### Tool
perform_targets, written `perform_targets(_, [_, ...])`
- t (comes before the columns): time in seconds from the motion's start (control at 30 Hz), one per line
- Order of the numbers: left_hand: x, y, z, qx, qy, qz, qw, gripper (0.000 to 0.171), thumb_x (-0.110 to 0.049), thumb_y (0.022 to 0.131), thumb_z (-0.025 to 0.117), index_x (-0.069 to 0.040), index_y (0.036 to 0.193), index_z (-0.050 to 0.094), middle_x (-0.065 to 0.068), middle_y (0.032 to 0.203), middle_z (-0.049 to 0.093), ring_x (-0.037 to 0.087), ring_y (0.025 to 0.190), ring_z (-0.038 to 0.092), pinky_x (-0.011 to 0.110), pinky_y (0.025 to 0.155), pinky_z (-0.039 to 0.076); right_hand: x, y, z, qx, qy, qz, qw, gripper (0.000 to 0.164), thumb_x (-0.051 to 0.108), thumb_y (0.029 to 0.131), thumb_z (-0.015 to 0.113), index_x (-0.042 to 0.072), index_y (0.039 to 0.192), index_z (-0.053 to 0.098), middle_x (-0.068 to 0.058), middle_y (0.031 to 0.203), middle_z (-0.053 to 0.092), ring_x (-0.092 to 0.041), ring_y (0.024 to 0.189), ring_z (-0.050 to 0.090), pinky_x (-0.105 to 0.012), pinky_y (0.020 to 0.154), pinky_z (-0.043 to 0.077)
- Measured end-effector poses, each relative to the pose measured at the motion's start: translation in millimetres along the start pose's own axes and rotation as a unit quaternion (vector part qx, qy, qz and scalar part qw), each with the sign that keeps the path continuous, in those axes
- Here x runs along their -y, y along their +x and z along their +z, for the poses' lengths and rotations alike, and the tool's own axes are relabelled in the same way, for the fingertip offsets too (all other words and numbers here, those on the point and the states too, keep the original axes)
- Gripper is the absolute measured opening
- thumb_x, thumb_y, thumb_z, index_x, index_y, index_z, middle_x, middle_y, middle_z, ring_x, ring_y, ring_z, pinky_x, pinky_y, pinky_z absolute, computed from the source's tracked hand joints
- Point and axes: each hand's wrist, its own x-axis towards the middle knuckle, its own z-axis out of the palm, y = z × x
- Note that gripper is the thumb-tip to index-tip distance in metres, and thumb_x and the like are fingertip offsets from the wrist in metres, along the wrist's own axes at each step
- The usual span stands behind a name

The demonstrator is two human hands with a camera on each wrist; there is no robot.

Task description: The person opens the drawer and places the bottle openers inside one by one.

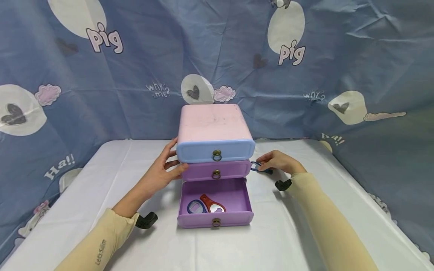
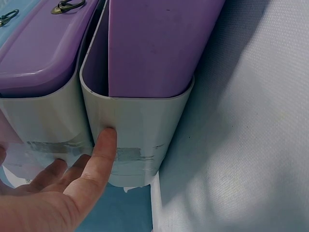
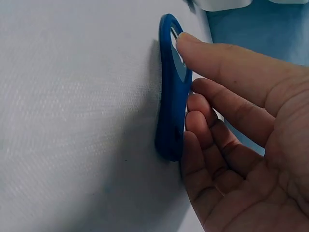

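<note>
My right hand [image 1: 279,162] pinches a blue bottle opener [image 3: 172,96] at the right side of a small stacked drawer unit [image 1: 213,122]. In the right wrist view the thumb lies on its metal plate, with the fingers along the other side. My left hand [image 1: 162,167] rests with extended fingers against the unit's left side; the left wrist view shows the fingertips touching its pale casing [image 2: 130,113]. The bottom purple drawer [image 1: 234,219] is pulled out. Inside it lie a blue-rimmed bottle opener [image 1: 190,207] and a red bottle opener [image 1: 205,199].
Above the pulled-out drawer are a closed purple drawer [image 1: 201,171] and a closed light blue drawer [image 1: 196,151], each with a ring pull. The unit stands on a white-covered table [image 1: 149,244]. Behind hangs a blue printed cloth [image 1: 135,113].
</note>
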Motion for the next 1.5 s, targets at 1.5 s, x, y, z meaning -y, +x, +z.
perform_targets(1.5, [1.8, 2.0, -0.8, -0.002, 0.002, 0.001, 1.0, 0.09, -0.027, 0.106, 0.072, -0.05, 0.17, 0.013, 0.019, 0.172, 0.027, 0.047, 0.155, 0.041, 0.053, 0.1, 0.061, 23.0, 8.3, 10.0, -0.049, -0.133, 0.014, 0.99, 0.042, 0.007, 0.087, 0.088, 0.004, 0.121, 0.065, -0.016, 0.109, 0.073, -0.02, 0.088, 0.061, -0.032, 0.084, 0.05])
